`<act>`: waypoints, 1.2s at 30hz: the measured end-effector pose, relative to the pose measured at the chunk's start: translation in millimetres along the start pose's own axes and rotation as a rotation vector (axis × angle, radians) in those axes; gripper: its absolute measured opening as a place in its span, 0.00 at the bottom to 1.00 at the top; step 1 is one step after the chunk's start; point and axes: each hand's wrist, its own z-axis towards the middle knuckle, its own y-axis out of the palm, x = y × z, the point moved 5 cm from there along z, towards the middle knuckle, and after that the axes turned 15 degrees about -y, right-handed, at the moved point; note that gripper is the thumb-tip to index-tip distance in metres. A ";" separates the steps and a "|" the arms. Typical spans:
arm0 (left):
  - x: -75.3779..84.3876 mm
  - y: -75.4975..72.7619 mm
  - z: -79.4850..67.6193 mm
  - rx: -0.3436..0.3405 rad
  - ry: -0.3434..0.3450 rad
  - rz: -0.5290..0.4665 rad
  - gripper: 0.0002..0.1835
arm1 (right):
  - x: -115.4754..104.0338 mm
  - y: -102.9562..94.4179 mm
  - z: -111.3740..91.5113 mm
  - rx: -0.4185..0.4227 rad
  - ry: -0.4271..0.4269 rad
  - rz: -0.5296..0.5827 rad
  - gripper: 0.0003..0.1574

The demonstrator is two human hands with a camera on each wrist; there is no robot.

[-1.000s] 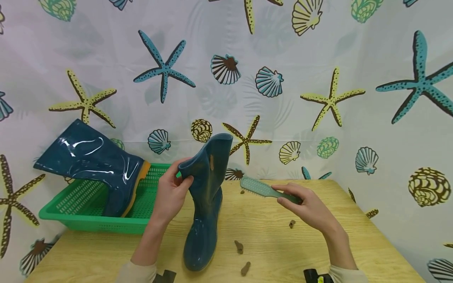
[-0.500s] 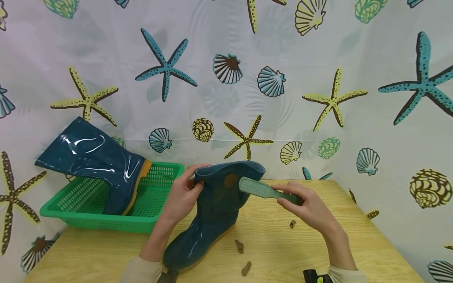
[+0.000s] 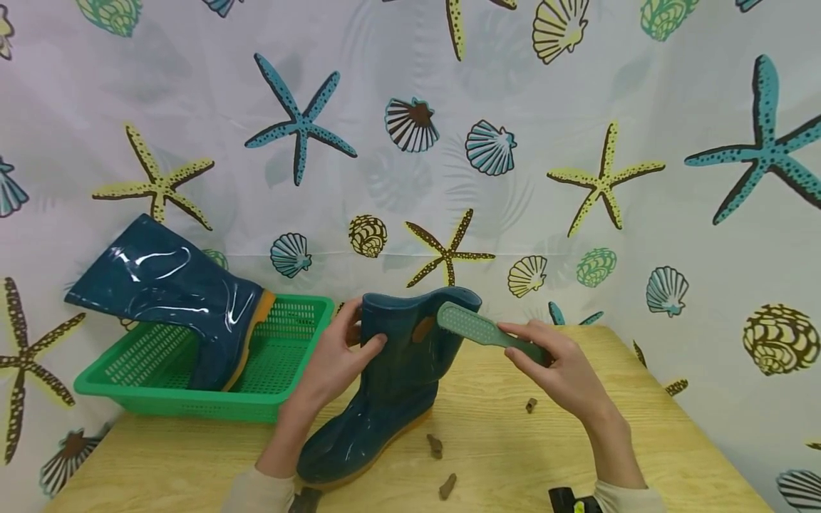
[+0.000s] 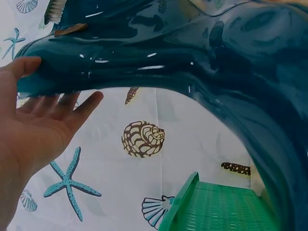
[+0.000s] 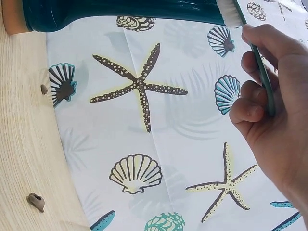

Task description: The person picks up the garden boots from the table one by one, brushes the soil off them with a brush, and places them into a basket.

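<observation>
A glossy dark-blue rubber boot stands on the wooden table, toe pointing to the near left, its shaft leaning right. My left hand holds the upper shaft, thumb on the near side and fingers behind it. A brown patch sticks to the shaft below the rim. In my right hand is a pale green brush, pinched by its handle. Its head overlaps the shaft right beside the patch. The right wrist view shows white bristles right at the boot's surface.
A second blue boot with an orange sole lies tilted in a green plastic basket at the left. Several brown clumps, one of them a small lump, lie on the wooden table. A shell-print curtain hangs behind.
The boot has turned, its toe swinging left and its opening widening, so the brown patch faces me. My left hand has moved right with it. The brush head now overlaps the shaft.
</observation>
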 end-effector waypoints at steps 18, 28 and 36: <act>-1.2 11.9 1.0 -0.091 0.051 -0.038 0.18 | -13.0 5.4 10.2 0.028 -0.192 -0.077 0.31; -6.1 8.7 4.6 -0.097 0.067 -0.058 0.19 | -20.2 10.8 19.4 0.114 -0.328 -0.195 0.25; -7.6 6.9 5.5 -0.085 0.074 -0.067 0.18 | -17.2 19.2 18.9 0.028 -0.198 -0.227 0.32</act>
